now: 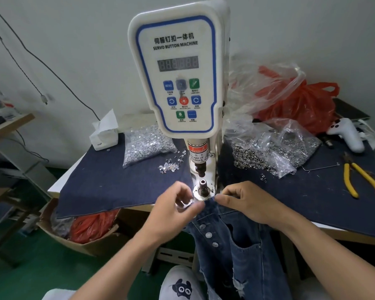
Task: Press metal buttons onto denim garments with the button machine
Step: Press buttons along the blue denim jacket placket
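A denim-covered surface point(108, 182) carries the button machine point(178, 79); at 6 o'clock the denim garment point(232, 239) (buttons attached) is pinched by both hands — left point(178, 204), right point(245, 202).

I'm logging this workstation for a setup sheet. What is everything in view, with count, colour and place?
button machine: one, white with blue trim, centre of table
lower die: one, metal, under the machine head
denim garment: one, blue, hanging from the die toward the person; three silver buttons show in a row
denim cloth: dark blue, covering the table
bag of silver studs: one, clear, left of machine
bag of metal rings: one, clear, right of machine
red plastic bag: one, back right
pliers: one pair, yellow handles, far right
tissue box: one, white, back left
cardboard box: one, brown, floor left
left hand: pinches a small silver piece
right hand: pinches the garment edge by the die
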